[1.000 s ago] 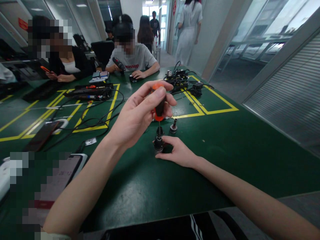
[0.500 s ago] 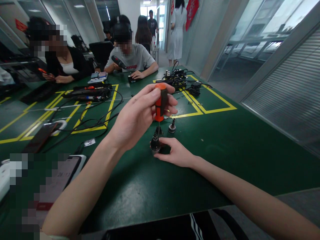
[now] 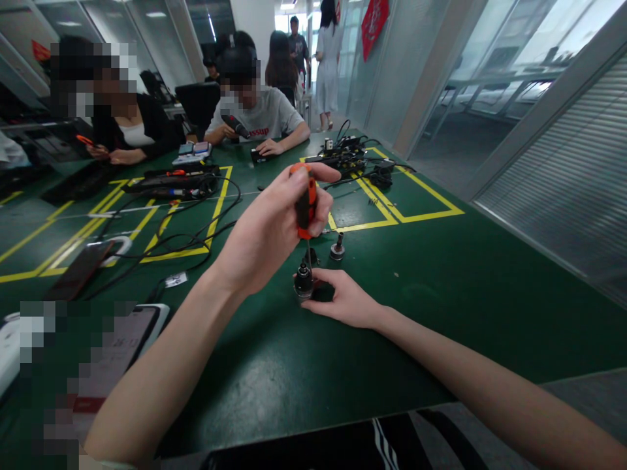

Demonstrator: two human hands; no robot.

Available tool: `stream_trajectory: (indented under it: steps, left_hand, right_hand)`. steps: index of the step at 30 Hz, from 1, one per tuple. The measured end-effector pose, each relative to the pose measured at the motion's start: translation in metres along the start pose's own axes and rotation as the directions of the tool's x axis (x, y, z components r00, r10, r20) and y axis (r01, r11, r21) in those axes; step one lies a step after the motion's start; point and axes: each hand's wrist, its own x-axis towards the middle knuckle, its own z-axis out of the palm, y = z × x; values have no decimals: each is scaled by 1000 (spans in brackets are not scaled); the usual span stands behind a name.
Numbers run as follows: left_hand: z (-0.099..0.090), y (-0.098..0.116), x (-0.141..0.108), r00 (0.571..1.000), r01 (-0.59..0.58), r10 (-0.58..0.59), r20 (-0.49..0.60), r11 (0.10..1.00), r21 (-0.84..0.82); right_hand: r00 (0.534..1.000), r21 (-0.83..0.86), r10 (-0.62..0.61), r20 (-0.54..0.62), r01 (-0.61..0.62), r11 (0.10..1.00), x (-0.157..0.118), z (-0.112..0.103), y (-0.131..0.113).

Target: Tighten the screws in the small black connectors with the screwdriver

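My left hand [image 3: 274,219] is closed round the orange and black handle of a screwdriver [image 3: 306,205]. The screwdriver stands nearly upright, its thin shaft pointing down beside a dark, stepped metal part [image 3: 304,282]; where the tip meets it is hidden. With thumb and fingers, my right hand [image 3: 345,297] grips that metal part from the right, low on the table. Just behind it is another small black piece [image 3: 312,256], partly covered. A similar metal part with a stem [image 3: 337,247] stands upright a little farther back to the right.
Tangled black cables and connectors [image 3: 347,153] lie at the back of the green table [image 3: 441,294]. Black tools and cords [image 3: 171,183] are at the left, near a phone [image 3: 130,352]. Across the table one person [image 3: 264,111] holds a power tool; another person [image 3: 132,134] sits left.
The screwdriver handle has turned and shifted slightly left, with my left fingers curling farther round it. My right hand and the metal part stay in place. A person in the background has walked left.
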Motion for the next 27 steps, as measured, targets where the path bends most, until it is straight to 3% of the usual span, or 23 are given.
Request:
stream_trajectory:
  steps: [14, 18, 23, 27]
  left_hand:
    - [0, 2, -2, 997, 31, -28, 75, 999, -39]
    - [-1, 3, -2, 992, 44, -40, 123, 999, -28]
    - [-3, 3, -1, 989, 56, -52, 139, 998, -22]
    - [-3, 3, -2, 990, 36, -32, 134, 999, -26]
  right_hand:
    - [993, -243, -14, -119, -16, 970, 0, 3, 7]
    - [991, -178, 26, -134, -50, 983, 0, 2, 6]
    - [999, -44, -45, -27, 44, 998, -2, -3, 0]
    - [999, -9, -37, -29, 37, 999, -1, -2, -2]
